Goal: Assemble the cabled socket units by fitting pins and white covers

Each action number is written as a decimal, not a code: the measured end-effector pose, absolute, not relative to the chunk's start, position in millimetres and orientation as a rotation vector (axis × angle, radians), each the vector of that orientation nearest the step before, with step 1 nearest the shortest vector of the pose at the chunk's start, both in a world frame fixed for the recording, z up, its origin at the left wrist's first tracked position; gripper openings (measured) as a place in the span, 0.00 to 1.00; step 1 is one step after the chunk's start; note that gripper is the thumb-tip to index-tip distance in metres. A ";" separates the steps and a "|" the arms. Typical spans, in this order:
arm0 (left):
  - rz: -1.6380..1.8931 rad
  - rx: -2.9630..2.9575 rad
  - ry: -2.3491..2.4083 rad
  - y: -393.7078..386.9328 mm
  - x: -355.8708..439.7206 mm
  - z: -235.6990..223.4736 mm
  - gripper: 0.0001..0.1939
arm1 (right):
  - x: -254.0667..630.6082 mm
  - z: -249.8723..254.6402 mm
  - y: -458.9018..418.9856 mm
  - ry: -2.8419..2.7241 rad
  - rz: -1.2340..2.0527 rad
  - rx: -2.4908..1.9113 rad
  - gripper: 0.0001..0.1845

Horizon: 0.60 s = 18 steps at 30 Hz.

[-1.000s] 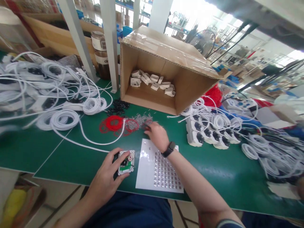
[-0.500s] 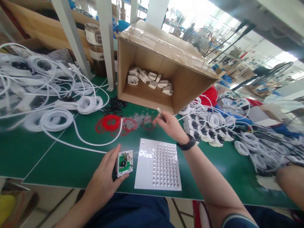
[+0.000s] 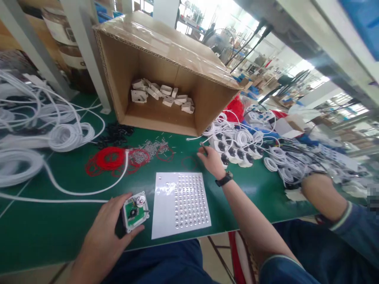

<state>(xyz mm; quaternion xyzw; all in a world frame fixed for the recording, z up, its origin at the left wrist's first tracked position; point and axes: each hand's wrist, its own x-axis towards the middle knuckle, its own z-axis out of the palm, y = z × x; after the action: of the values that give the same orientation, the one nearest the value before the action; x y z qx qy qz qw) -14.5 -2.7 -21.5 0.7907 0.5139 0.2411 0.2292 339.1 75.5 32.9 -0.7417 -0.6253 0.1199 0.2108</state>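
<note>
My left hand (image 3: pixel 103 228) is closed around the sides of a small white plastic housing (image 3: pixel 136 212), which lies open side up with a green circuit board showing inside. A white cable (image 3: pixel 74 201) runs to the housing from the left, passing behind my fingers. My right hand (image 3: pixel 211 161) is closed on a small, thin object (image 3: pixel 203 146) whose kind I cannot make out. It is over the green table, just left of the white socket units (image 3: pixel 233 154). Between my hands lies a white sheet (image 3: pixel 163 213) bearing rows of clear round dots (image 3: pixel 191 205).
A cardboard box (image 3: pixel 166 122) on its side holds several white housings (image 3: pixel 154 90). Before it lie small metal screws or pins (image 3: pixel 151 150), red rings (image 3: pixel 110 158) and black pieces (image 3: pixel 114 134). Coiled white cables (image 3: pixel 65 134) fill the left. Another person's arm (image 3: pixel 325 195) rests at right.
The view has turned right, so the table's things appear further left. My right hand has moved right, away from the metal pieces toward the socket units. My left hand still holds the housing.
</note>
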 end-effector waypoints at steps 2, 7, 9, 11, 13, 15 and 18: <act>0.662 2.167 1.432 -2.3 -13.8 -21.3 0.31 | 338.5 33.2 81.7 -1.872 0.373 -2.004 0.09; 0.756 2.039 1.448 -1.8 -11.5 -13.8 0.31 | 331.8 29.6 103.2 -2.202 0.520 -1.923 0.06; 0.769 1.905 1.453 -1.8 -10.4 -8.7 0.32 | 329.0 26.2 105.4 -2.281 0.526 -1.917 0.05; 0.800 1.744 1.436 -1.5 -9.0 -5.0 0.33 | 325.8 25.2 102.5 -2.318 0.482 -1.926 0.03; 0.876 1.624 1.386 -1.1 -7.4 -3.8 0.34 | 321.7 29.8 96.6 -2.315 0.406 -1.943 0.02; 0.940 1.558 1.328 -0.8 -6.0 -4.8 0.34 | 315.4 43.0 89.8 -2.296 0.328 -1.952 0.04; 1.020 1.452 1.260 -1.3 -4.4 -7.1 0.35 | 296.6 80.3 76.1 -2.271 0.158 -1.910 0.04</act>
<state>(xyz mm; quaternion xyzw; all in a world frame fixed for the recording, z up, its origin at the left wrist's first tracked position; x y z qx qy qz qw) -4.4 -1.3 -7.1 0.5910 0.5129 0.4150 0.4641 296.6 76.1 80.3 -0.6403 -0.7616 0.0529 0.0848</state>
